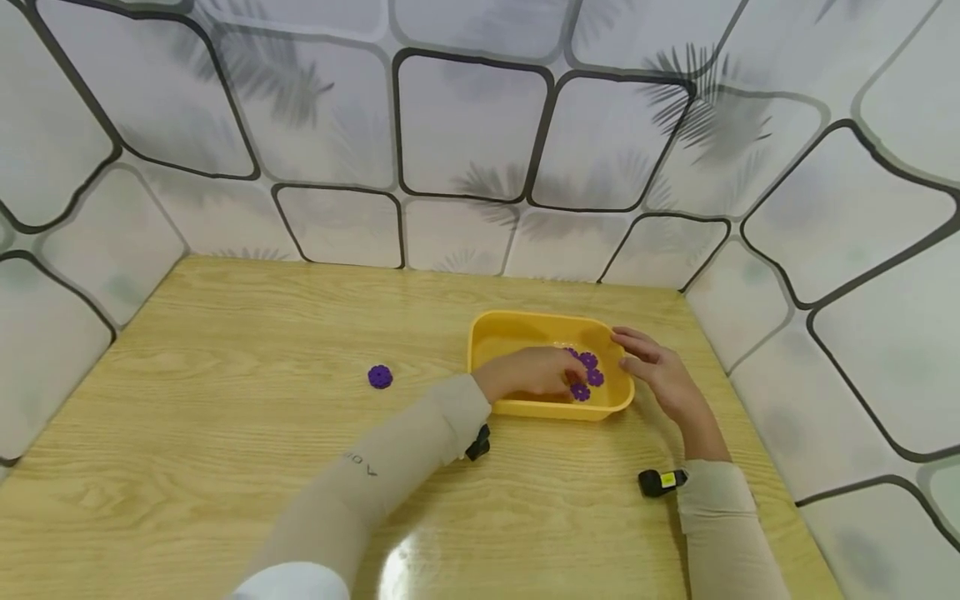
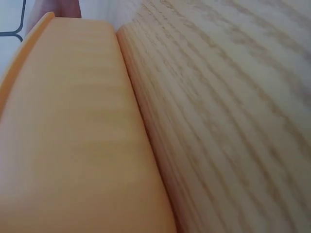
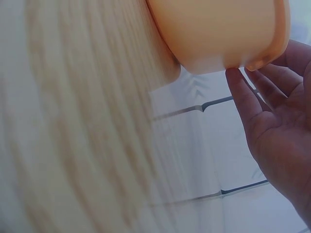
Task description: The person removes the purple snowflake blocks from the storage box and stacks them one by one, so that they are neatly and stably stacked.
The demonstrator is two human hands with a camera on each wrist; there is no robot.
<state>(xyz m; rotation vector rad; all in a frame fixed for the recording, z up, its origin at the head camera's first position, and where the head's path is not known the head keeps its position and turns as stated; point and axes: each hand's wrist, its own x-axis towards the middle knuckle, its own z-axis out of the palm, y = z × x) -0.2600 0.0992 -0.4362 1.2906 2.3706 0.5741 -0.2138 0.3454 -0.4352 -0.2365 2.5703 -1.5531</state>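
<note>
My left hand (image 1: 536, 371) reaches down into a yellow tray (image 1: 525, 410), its fingers bent over several purple flower-shaped discs (image 1: 588, 360) at the tray's right end. One disc (image 1: 580, 392) lies right by the fingertips; I cannot tell whether the hand pinches one. With fingers fairly straight, my right hand (image 1: 663, 379) touches the tray's right end. In the right wrist view, the fingertips (image 3: 234, 75) of this hand meet the tray's end wall (image 3: 218, 34) by the rim. Only the tray's outer side (image 2: 82, 121) fills the left wrist view, the left hand being out of sight.
Left of the tray, a dark purple flower-shaped piece (image 1: 380, 377) lies alone on the wood-grain table (image 1: 225, 417). Patterned white walls (image 1: 472, 125) bound the table at the back and both sides. Small black cameras (image 1: 660, 482) are worn at the wrists.
</note>
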